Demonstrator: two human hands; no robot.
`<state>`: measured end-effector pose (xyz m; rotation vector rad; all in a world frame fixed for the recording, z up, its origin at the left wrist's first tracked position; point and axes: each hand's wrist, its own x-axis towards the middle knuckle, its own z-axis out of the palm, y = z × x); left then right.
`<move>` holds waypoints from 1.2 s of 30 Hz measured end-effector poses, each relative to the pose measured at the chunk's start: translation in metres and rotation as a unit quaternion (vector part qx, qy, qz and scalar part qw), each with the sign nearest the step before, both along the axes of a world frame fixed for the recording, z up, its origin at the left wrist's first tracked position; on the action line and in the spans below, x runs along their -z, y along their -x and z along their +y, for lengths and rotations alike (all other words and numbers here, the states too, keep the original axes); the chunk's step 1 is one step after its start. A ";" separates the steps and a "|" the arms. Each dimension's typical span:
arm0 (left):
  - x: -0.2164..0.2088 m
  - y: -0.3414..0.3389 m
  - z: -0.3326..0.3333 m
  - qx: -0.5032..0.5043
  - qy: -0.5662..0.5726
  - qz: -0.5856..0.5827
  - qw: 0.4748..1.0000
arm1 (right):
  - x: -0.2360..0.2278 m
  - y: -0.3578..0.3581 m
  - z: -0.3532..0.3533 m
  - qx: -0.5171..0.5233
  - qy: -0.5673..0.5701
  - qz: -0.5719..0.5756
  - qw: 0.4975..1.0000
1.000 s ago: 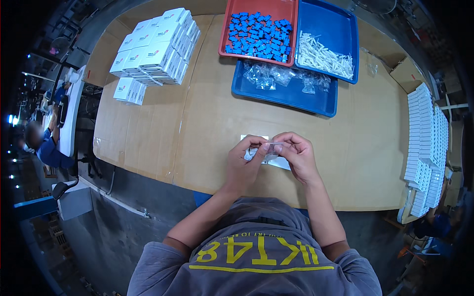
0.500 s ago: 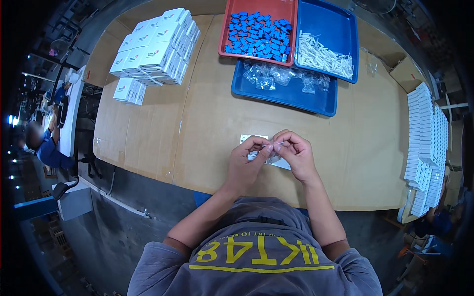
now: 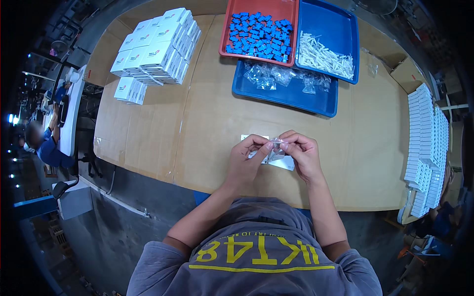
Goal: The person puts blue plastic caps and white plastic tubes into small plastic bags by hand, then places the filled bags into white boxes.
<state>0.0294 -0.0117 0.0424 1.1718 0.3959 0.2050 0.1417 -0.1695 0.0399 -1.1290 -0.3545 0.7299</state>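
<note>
Both hands meet over the near middle of the cardboard-covered table (image 3: 217, 123). My left hand (image 3: 245, 160) pinches one side of a small clear plastic bag (image 3: 276, 143) between thumb and fingers. On its other side, my right hand (image 3: 303, 154) pinches the same bag by its upper edge. What the bag contains, if anything, is too small to make out. Beneath the hands lies a white box or card (image 3: 283, 162), partly covered by the fingers. Its far end (image 3: 251, 138) shows beyond my left fingertips.
A red tray (image 3: 223, 42) of blue plastic pieces and a blue tray (image 3: 353, 29) of white plugs overlap a lower blue tray (image 3: 281, 102) with clear bags. White boxes (image 3: 153, 52) are stacked at far left; more white pieces (image 3: 424, 148) stand right. Another person (image 3: 52, 148) sits left.
My right hand has shifted slightly right, and the fingertips of the two hands are a little further apart. More of the clear bag shows between them.
</note>
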 end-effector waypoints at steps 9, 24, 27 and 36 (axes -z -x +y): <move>-0.006 -0.009 -0.009 -0.041 0.032 -0.016 0.999 | 0.005 0.005 0.007 0.042 -0.078 0.081 0.993; 0.010 -0.004 0.013 0.068 0.106 0.110 0.986 | -0.007 -0.018 -0.019 -0.045 0.001 -0.034 0.998; 0.006 -0.006 0.011 0.058 0.074 0.088 0.992 | -0.009 -0.014 -0.017 -0.035 0.046 0.008 0.998; 0.014 -0.004 0.004 0.014 0.091 0.030 0.995 | -0.007 0.006 0.004 -0.041 0.055 -0.008 0.998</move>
